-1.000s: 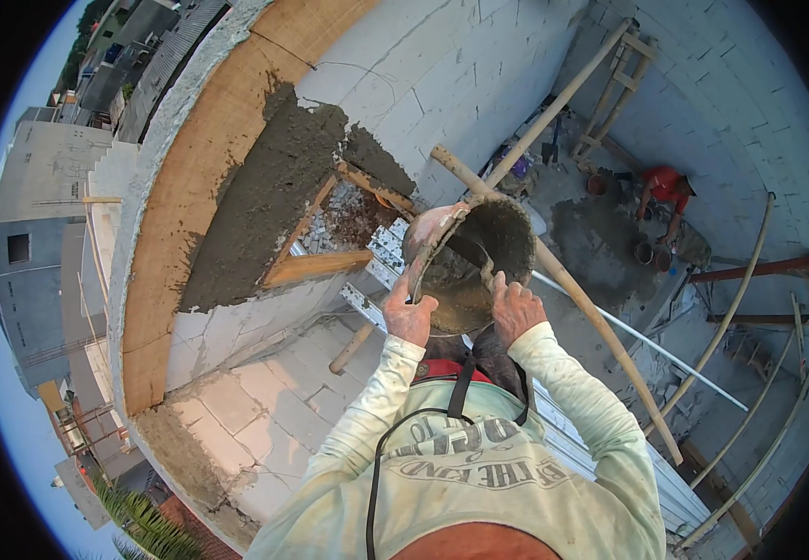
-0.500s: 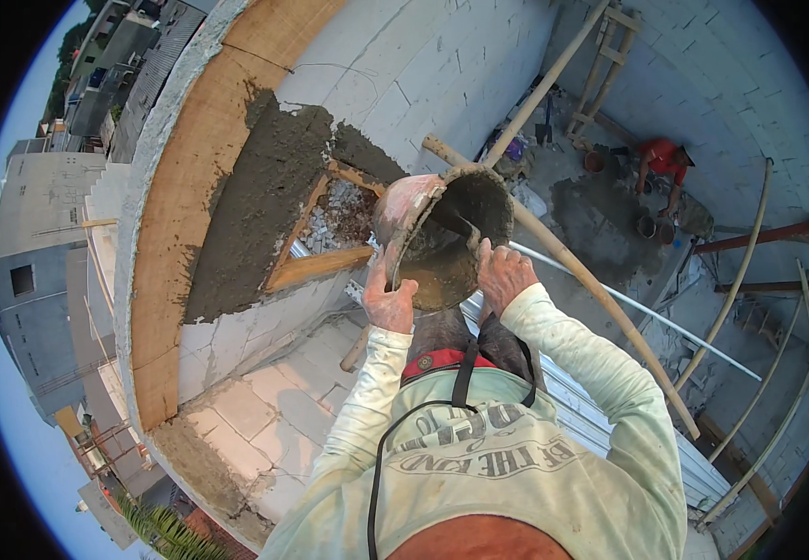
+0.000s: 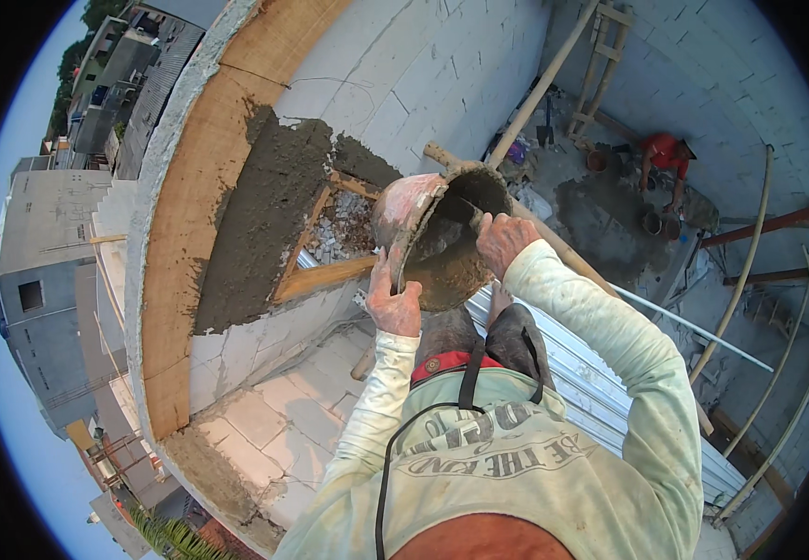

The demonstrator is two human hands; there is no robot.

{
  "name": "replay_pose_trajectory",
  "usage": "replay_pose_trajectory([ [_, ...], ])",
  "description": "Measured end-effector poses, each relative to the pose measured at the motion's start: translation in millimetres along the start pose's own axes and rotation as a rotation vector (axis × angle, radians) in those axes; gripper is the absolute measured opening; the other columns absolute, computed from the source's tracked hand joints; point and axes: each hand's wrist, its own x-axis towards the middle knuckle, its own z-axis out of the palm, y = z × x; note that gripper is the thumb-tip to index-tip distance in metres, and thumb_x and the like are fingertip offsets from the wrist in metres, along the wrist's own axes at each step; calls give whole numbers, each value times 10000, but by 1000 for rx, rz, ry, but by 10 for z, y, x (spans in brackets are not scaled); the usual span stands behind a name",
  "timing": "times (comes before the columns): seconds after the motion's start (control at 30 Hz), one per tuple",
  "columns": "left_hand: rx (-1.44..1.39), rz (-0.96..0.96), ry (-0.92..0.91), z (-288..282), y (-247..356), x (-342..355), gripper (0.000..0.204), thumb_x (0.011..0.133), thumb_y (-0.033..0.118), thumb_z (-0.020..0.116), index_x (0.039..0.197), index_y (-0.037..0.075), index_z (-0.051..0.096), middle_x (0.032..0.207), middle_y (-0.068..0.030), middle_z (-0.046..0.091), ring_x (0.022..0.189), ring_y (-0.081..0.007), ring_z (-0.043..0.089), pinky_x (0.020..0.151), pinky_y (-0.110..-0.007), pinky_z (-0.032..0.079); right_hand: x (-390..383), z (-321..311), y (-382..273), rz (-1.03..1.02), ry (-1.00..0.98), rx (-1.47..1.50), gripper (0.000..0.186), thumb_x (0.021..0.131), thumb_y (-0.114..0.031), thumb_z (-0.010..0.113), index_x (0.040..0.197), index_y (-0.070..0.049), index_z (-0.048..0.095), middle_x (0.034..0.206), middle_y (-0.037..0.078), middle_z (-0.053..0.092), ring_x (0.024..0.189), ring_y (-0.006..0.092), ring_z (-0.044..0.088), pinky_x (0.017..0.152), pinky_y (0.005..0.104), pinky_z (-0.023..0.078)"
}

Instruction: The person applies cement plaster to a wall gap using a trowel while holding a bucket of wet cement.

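Head view looks steeply down on a person in a pale long-sleeved shirt working high up beside a white block wall (image 3: 395,84). Both arms reach forward to a battered round mortar pan (image 3: 423,219), which is tipped on edge so that its open mouth faces the person's right and its pinkish outer side faces left. The left hand (image 3: 393,301) grips the pan's lower rim from beneath, fingers curled shut on the edge, seemingly to carry the weight and hold the tilt. The right hand (image 3: 505,241) is inside the mouth, fingers closed around the handle of a trowel (image 3: 465,213) whose blade lies against the wet grey mortar (image 3: 451,271) pooled in the pan's lower half; held so, the blade can gather the mix from the slope. Pan and hands sit just beside a wooden form (image 3: 325,238) set in the wall, its opening showing rubble, with a broad dark patch of fresh mortar smeared on the curved ledge (image 3: 189,243) to its left. A bamboo pole (image 3: 554,243) runs diagonally just behind the pan, part of the scaffolding. Far below, a person in red (image 3: 663,163) crouches near buckets and a dark heap of mix.
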Motion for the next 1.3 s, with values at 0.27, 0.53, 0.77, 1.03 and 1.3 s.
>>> replay_pose_trajectory([
  [0.27, 159, 127, -81, -143, -28, -9, 633, 671, -7, 603, 1298, 77, 609, 1380, -239, 517, 1275, -364, 510, 1067, -411, 387, -70, 401, 166, -35, -203, 290, 389, 787, -176, 636, 1106, 43, 590, 824, 232, 682, 818, 387, 690, 664, 464, 556],
  [0.53, 54, 63, -169, -280, -39, -8, 617, 667, -11, 609, 1282, 22, 600, 1399, -200, 518, 1289, -320, 507, 1078, -397, 380, -53, 825, 319, -81, -417, 750, 511, 774, -371, 710, 1200, -99, 638, 951, 197, 700, 940, 366, 675, 836, 456, 532],
  [0.77, 115, 75, -172, -332, -184, -116, 624, 673, 21, 618, 1293, -27, 566, 1341, -188, 563, 1258, -269, 521, 1086, -362, 367, -107, 685, 202, -30, -596, 983, 546, 799, -360, 697, 1222, -28, 603, 1025, 250, 674, 994, 386, 655, 863, 441, 518],
  [1.03, -188, -284, 0, -394, -388, -128, 526, 678, -17, 606, 1202, -60, 598, 1103, -107, 668, 984, -189, 612, 917, -304, 475, -212, 676, 38, -115, -385, 1162, 514, 770, -325, 682, 1183, -26, 616, 931, 219, 690, 873, 379, 670, 799, 447, 517],
  [1.3, -565, -581, 330, -691, -985, 168, 444, 616, -41, 615, 1058, 1, 645, 984, -64, 664, 867, -201, 605, 802, -313, 506, -237, 433, -244, 117, -375, 1588, 525, 776, -232, 675, 1249, -21, 591, 718, 53, 590, 575, 131, 560, 564, 297, 490],
])
